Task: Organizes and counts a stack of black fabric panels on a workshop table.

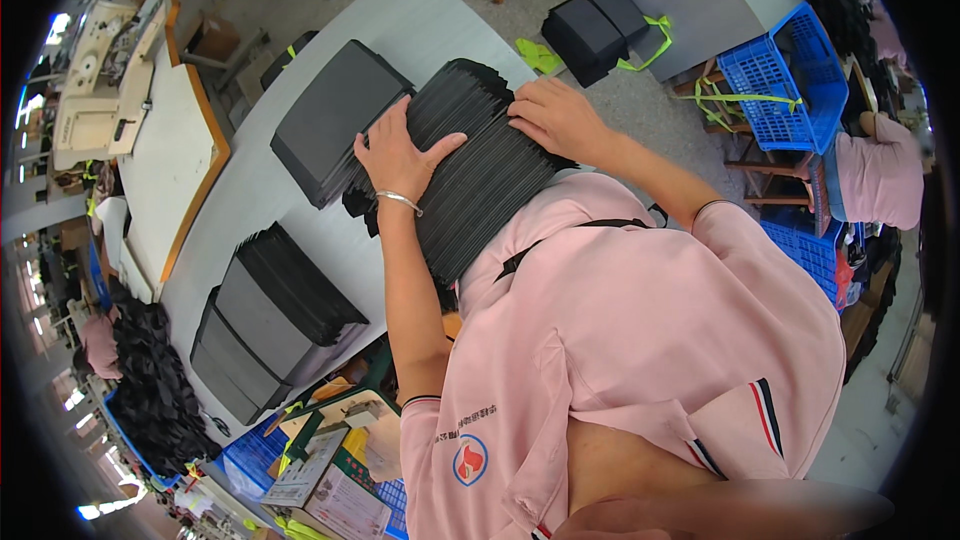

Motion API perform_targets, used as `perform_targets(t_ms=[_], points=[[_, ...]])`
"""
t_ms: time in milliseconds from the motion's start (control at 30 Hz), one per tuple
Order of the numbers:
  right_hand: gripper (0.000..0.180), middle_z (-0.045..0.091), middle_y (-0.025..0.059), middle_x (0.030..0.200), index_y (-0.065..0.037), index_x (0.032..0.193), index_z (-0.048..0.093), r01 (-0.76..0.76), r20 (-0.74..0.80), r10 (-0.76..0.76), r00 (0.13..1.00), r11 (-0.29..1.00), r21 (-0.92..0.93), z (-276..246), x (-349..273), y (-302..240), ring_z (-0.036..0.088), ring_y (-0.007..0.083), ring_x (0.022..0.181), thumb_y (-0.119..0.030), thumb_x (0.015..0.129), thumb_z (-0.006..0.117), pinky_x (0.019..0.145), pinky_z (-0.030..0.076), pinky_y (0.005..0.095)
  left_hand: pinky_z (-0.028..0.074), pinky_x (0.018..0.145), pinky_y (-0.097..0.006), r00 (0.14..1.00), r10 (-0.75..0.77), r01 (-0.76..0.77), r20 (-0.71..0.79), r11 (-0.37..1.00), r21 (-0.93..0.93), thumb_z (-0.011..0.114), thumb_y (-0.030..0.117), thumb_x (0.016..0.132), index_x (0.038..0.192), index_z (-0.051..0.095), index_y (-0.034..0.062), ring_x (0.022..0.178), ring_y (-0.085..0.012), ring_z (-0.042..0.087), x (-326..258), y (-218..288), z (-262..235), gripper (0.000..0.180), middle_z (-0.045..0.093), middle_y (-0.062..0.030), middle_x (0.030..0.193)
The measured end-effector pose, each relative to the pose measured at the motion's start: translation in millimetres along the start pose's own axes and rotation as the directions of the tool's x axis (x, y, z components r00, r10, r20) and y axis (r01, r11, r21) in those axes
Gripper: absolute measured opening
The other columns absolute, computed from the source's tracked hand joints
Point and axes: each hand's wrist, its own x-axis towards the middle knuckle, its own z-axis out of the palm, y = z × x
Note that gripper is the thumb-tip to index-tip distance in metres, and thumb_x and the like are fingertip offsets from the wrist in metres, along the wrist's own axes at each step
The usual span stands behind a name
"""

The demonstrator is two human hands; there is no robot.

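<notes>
A tall, fanned stack of black sheet pieces (480, 175) leans at the table's near edge, against the front of my pink shirt. On its left side my left hand (405, 155) grips it, fingers over the side and thumb stretched across the edges. My right hand (560, 120) closes its bent fingers on the far right edge of the same stack. Just left of it lies a second black stack (340, 115), flat and neat. Farther left and nearer, another stack of dark pieces (275, 305) rests on the table, partly fanned. The material of the pieces cannot be told.
The pale table (400, 15) runs under the stacks. Tied black bundles (595, 25) with a bright green strap lie on the floor ahead. Blue crates (770, 80) and another person in pink (880, 175) are at right. Sewing machines (100, 80) stand left; a cardboard box (335, 500) is near.
</notes>
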Motion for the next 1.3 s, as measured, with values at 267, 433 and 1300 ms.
perform_targets(t_ms=[267,433,1300], points=[[0.016,0.059,0.0055,0.095,-0.008,0.094,0.063,0.03,-0.009,-0.03,1.0,1.0,-0.004,2,6,-3,0.061,0.0252,0.092,-0.016,0.086,0.073,0.081,0.047,0.0377,0.024,0.115,-0.059,1.0,-0.013,0.013,0.008,1.0,-0.025,0.075,0.076,0.067,0.14,0.056,0.0109,0.132,-0.0296,0.052,2,-2,-1,0.099,0.06,-0.0104,0.139],[0.015,0.06,0.0059,0.086,-0.009,0.092,0.061,-0.004,0.086,0.006,0.996,1.0,-0.018,5,5,-3,0.061,0.026,0.086,-0.017,0.086,0.073,0.079,0.046,0.038,0.024,0.116,-0.058,1.0,-0.025,0.025,0.013,0.999,-0.039,0.075,0.076,0.067,0.139,0.056,0.0107,0.132,-0.0297,0.052,5,-2,-3,0.099,0.061,-0.0107,0.138],[0.015,0.066,0.0023,0.079,-0.013,0.089,0.063,0.045,0.034,-0.04,0.999,0.989,-0.143,20,19,-2,0.062,0.0232,0.076,-0.02,0.084,0.074,0.077,0.044,0.0357,0.024,0.116,-0.057,1.0,-0.03,0.03,0.006,0.999,-0.037,0.076,0.076,0.065,0.139,0.056,0.0102,0.132,-0.0292,0.053,3,1,-2,0.102,0.061,-0.0107,0.138]])
